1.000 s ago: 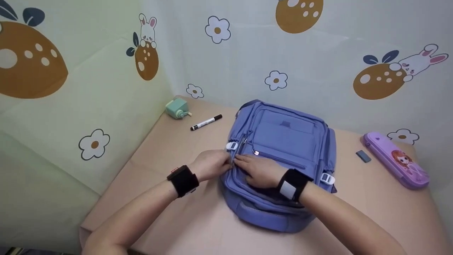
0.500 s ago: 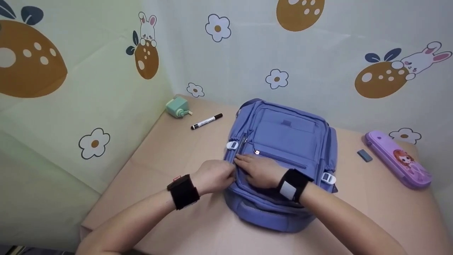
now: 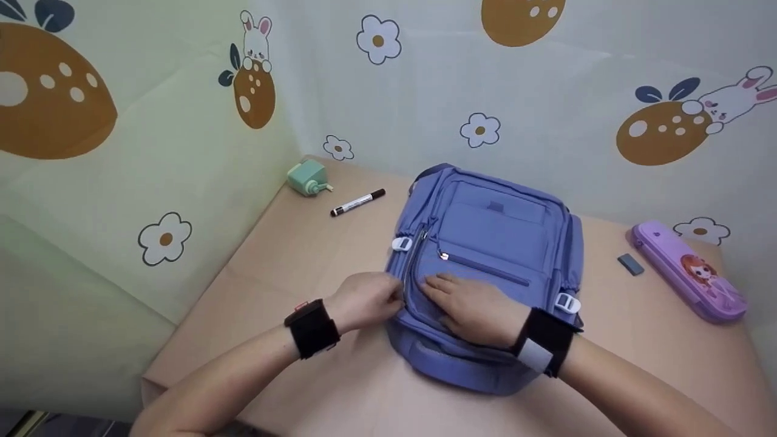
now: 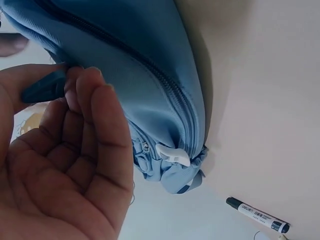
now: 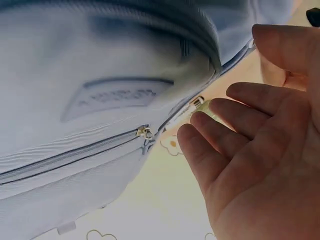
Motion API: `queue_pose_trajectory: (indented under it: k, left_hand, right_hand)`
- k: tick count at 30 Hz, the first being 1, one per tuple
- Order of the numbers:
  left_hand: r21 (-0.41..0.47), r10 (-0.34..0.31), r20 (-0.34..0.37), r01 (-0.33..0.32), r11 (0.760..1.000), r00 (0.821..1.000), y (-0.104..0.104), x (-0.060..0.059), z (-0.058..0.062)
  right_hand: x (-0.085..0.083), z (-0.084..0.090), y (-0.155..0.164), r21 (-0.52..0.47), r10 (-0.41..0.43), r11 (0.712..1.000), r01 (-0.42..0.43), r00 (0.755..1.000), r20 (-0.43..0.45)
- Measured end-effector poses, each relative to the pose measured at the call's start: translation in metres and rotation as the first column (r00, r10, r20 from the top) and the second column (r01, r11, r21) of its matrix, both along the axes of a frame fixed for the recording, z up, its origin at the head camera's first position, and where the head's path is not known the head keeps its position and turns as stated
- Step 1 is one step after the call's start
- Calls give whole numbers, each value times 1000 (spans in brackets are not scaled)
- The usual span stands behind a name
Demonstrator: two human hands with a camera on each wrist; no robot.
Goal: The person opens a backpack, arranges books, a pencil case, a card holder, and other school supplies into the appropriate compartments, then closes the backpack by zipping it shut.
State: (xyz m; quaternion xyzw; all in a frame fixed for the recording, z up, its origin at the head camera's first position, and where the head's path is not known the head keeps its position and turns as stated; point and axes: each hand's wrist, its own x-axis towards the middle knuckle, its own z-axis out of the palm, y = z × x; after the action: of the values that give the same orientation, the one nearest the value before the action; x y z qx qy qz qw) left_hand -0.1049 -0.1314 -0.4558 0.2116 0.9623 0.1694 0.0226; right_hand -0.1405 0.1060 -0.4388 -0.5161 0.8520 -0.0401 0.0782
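Note:
A blue backpack (image 3: 495, 243) lies on the table, its front panel facing up. At its left edge my left hand (image 3: 367, 300) pinches a blue zipper pull (image 4: 47, 87) between thumb and curled fingers. An open zipper track (image 3: 416, 258) runs along that edge above the hand. My right hand (image 3: 476, 306) is over the lower front panel, palm down, fingers loosely straight and holding nothing. In the right wrist view a small metal zipper slider (image 5: 145, 132) sits on the front pocket's zipper, left of the fingertips.
A black-and-white marker (image 3: 358, 203) and a green pump bottle (image 3: 308, 177) lie at the back left of the table. To the right are a grey-blue eraser (image 3: 631, 264) and a purple pencil case (image 3: 689, 272). Patterned curtains stand behind and to the left.
My left hand has moved down along the backpack's left edge, nearer to me. The right hand has slid right, away from that edge. The head view has tilted slightly.

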Motion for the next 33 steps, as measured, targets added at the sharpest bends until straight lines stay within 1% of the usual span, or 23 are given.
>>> queue_pose_trajectory:
  k: [3, 6, 10, 13, 15, 20, 22, 25, 29, 33]
  left_hand:
    - [13, 18, 19, -18, 1000, 1000, -2, 3, -2]
    - [21, 24, 28, -25, 999, 999, -1, 5, -6]
    - [29, 30, 26, -31, 999, 999, 0, 5, -7]
    - [21, 32, 23, -33, 999, 999, 1, 4, -6]
    - [13, 30, 8, -31, 999, 1000, 2, 4, -4]
    - [-5, 11, -71, -12, 1000, 997, 4, 6, -3]
    - [-8, 9, -78, -9, 1000, 997, 6, 8, -3]
    - [-3, 13, -54, -13, 1000, 998, 9, 10, -3]
    - [4, 1, -12, -1, 1000, 1000, 16, 13, 1]
    - [-9, -19, -17, 19, 1000, 1000, 24, 16, 7]
  right_hand:
    - [8, -5, 9, -27, 22, 999, -22, 999, -23]
    - [12, -13, 18, -70, 5, 997, -7, 999, -32]
    - [10, -22, 24, -106, -27, 994, 23, 999, -40]
    - [7, -26, 25, -106, -24, 994, 18, 998, -56]
    - [6, -27, 24, -102, -23, 995, 16, 997, -70]
    - [5, -28, 23, -87, -29, 996, 20, 994, -109]
    - [5, -28, 23, -74, -30, 997, 22, 993, -111]
    - [5, -27, 22, -52, -32, 998, 27, 995, -94]
    - [3, -26, 21, -41, -28, 999, 25, 997, -69]
    - [0, -24, 17, -49, -25, 999, 22, 998, -61]
